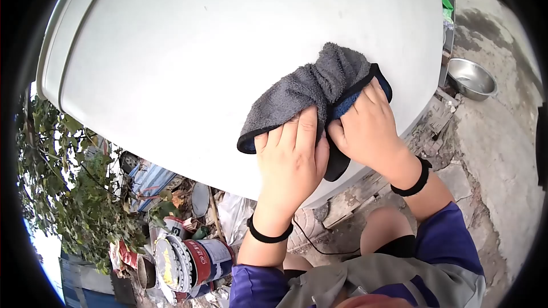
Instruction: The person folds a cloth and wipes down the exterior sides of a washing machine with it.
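Note:
A grey cloth (285, 96) with black edging and a blue underside lies bunched on a large smooth white surface (188, 63). My left hand (291, 157) presses on its lower left part, the fingertips tucked under a fold of the cloth. Beside it, my right hand (368, 125) grips the right part, with its fingertips under the black edge where the blue side shows. The cloth rises in a ridge between and beyond both hands. Each wrist has a black band.
On the right, a metal bowl (472, 78) stands on concrete ground (502, 154). Leafy plants (74, 177) grow at lower left. Paint buckets (208, 259), a clear plastic bag (235, 217) and litter lie below the white surface. A thin black cable runs near my knees.

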Demonstrator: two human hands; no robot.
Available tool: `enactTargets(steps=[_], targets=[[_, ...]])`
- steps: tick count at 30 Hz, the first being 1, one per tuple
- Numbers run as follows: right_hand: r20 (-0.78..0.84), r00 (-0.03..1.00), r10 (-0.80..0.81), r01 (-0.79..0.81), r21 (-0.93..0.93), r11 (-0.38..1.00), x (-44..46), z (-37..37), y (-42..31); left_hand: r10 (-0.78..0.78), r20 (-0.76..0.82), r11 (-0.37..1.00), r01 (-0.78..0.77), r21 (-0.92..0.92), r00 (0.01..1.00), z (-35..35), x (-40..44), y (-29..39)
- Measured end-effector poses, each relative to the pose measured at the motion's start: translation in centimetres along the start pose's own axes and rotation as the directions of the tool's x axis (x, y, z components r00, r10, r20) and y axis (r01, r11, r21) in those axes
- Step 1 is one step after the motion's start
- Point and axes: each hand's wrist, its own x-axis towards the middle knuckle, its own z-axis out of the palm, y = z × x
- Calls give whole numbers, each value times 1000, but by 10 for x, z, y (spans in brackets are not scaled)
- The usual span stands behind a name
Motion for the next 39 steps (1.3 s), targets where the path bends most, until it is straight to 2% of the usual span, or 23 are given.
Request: enactTargets(steps=[1,5,6,7,9,11,13,16,18,22,23,28,29,31,32,35,36,39], targets=[[-45,999,-9,10,13,1000,3,-1,-1,-35,16,999,35,-11,999,-4,4,2],[-21,996,84,-83,55,995,-7,1,-13,-88,-84,996,89,9,993,11,-5,6],[-13,997,70,-69,49,996,-13,2,-14,-64,-56,998,64,-7,996,17,-16,5],[42,994,98,-100,49,994,-22,4,-17,-43,-84,999,40,-29,996,26,-28,2],[79,995,65,-70,55,996,-40,13,-18,-26,-8,1000,26,9,1000,35,-56,-1],[167,984,68,-87,112,990,-55,17,-20,-51,-13,999,51,1,999,47,-81,0],[157,987,44,-62,112,992,-72,31,-23,-59,-6,997,58,-42,998,51,-96,-1],[236,969,74,-107,131,986,-81,44,-22,5,-14,999,-5,-53,1000,39,-92,-12],[249,969,1,-27,102,994,-60,38,-21,47,-42,999,-48,-20,998,19,-75,-21],[150,968,-201,206,-24,978,6,27,-10,-35,-121,999,40,35,992,-29,-34,-33],[108,962,-251,258,-49,965,29,24,-10,-94,-89,994,98,39,992,-45,-25,-33],[14,940,-340,338,-167,926,86,17,-38,-252,-275,962,271,34,928,-84,-12,-52],[8,940,-340,337,-168,926,83,22,-42,-301,-254,950,311,-1,919,-81,-18,-54],[51,925,-377,380,-115,918,71,28,-44,-303,-199,948,316,38,932,-70,-32,-45],[126,911,-392,403,-74,912,59,34,-43,-252,-142,963,263,64,957,-55,-46,-44],[98,858,-504,509,-38,860,29,46,-41,-177,-105,980,185,78,979,-23,-80,-36],[131,848,-514,521,-31,853,25,45,-35,-128,-79,984,137,117,989,-21,-84,-44],[96,797,-596,603,-82,793,41,43,-29,-30,-19,978,33,207,999,-39,-78,-63]])
